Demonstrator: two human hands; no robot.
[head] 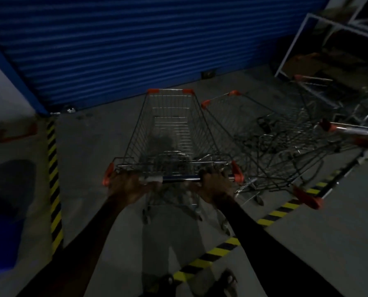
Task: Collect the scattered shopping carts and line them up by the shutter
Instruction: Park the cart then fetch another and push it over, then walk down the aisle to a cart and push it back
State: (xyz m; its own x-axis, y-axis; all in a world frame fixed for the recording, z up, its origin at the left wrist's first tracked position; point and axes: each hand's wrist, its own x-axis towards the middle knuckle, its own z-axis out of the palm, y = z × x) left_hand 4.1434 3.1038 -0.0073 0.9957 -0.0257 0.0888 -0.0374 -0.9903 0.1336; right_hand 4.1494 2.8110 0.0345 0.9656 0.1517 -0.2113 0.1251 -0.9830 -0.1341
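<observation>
While both arms reach forward, the left hand [130, 185] and right hand [215, 186] curl their fingers round the handle bar [180, 179] of the nearest cart [170, 133], gripping near each end. Just to its right stands a second cart [253, 129], apparently touching it, though dim light blurs the gap. Bare floor [97, 133] lies ahead, up to the blue shutter [114, 46].

A: Where's the front shopping cart [170, 129]?
B: Upright, wire basket with orange corner caps, nose toward the blue roller shutter [118, 43].
A: Others?
B: A second cart [253, 133] just beside it on the right, angled; a third [337, 138] farther right.
</observation>
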